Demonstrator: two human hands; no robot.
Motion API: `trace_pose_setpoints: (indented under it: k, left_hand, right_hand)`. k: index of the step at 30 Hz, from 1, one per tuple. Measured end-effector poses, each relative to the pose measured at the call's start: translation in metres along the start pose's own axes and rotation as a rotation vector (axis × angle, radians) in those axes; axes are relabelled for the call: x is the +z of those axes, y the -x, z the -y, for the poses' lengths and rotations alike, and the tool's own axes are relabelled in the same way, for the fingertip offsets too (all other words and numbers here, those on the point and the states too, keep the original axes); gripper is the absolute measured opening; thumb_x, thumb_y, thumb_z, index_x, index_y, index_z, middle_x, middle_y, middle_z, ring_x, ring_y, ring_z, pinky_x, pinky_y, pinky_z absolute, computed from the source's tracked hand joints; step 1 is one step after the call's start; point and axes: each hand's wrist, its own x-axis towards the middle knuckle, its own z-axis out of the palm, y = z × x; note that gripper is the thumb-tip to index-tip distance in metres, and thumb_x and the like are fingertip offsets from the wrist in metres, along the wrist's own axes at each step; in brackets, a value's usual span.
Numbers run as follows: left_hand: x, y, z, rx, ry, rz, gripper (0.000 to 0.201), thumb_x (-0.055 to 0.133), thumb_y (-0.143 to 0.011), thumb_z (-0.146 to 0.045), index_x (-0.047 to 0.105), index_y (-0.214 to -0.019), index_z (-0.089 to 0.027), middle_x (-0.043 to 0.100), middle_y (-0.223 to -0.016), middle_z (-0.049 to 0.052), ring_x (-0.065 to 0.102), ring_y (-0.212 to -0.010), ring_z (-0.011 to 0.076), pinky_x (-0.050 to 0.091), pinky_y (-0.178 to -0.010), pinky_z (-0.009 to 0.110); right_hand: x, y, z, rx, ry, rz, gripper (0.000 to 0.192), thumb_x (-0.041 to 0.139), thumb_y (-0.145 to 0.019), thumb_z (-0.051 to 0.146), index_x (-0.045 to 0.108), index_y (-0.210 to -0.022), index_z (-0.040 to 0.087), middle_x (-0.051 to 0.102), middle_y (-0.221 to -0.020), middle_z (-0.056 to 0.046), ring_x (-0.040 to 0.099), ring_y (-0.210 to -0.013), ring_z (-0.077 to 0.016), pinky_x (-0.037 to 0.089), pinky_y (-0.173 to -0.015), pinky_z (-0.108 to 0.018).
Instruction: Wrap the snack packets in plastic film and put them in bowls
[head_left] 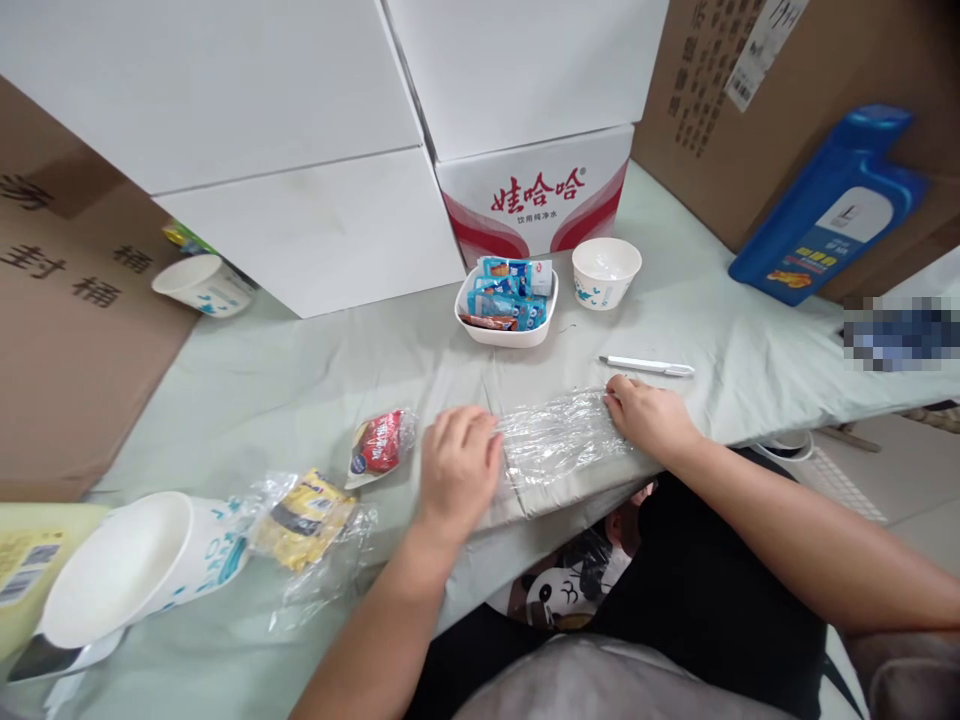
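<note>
Left hand (459, 470): is resting palm down at the left end of the clear plastic film (559, 440), its fingers slightly bent; whether it is gripping the film cannot be told.
Right hand (651, 415): is bending its fingers onto the film's far right corner; whether they are pinching it cannot be told.
Film: is lying wrinkled on the pale green cloth (300, 385), near the cloth's front edge, and is filling the space between the hands.
White pen (649, 366): is lying just beyond the right hand.
White tray (510, 338): is standing beyond the film and is holding blue packets (506, 302).
Paper bowl (606, 290): is standing upright just right of the tray.
Red packet (377, 445): is lying near the left hand, on its left.
Yellow packet (322, 500): is lying farther left, inside a clear bag (300, 600).
Paper tub (210, 555): is sitting just beside that bag.
</note>
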Motion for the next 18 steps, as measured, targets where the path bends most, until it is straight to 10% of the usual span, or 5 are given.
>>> trace_pose_setpoints:
  k: [5,11,18]
  left_hand:
    - [0.021,0.006,-0.012,0.256,0.104,0.309,0.034,0.051,-0.092,-0.023,0.057,-0.126,-0.021,0.056,-0.137,0.009,0.045,-0.132,0.0274,0.033,-0.111,0.048]
    - [0.027,0.008,-0.004,0.230,0.090,0.342,0.037,0.048,-0.094,-0.027,0.053,-0.130,-0.023,0.049,-0.143,0.009,0.039,-0.136,0.0266,0.033,-0.111,0.049]
    - [0.027,0.005,-0.007,0.205,0.105,0.342,0.036,0.048,-0.093,-0.027,0.055,-0.129,-0.023,0.050,-0.142,0.010,0.040,-0.134,0.0281,0.032,-0.111,0.049]
  right_hand:
    - [-0.002,-0.006,-0.007,0.038,-0.044,-0.016,0.028,0.036,-0.097,0.032,0.058,-0.105,0.017,0.071,-0.097,-0.013,0.067,-0.082,-0.0241,0.038,-0.063,-0.030]
    - [-0.014,-0.016,-0.055,0.270,-0.291,-0.097,0.023,0.047,-0.090,0.036,0.063,-0.094,0.019,0.071,-0.081,-0.008,0.064,-0.074,-0.0224,0.041,-0.062,-0.030]
    - [-0.010,0.011,-0.066,0.013,-0.743,0.301,0.032,0.064,-0.075,0.052,0.062,-0.069,0.021,0.062,-0.060,0.001,0.052,-0.050,-0.0116,0.040,-0.051,-0.026]
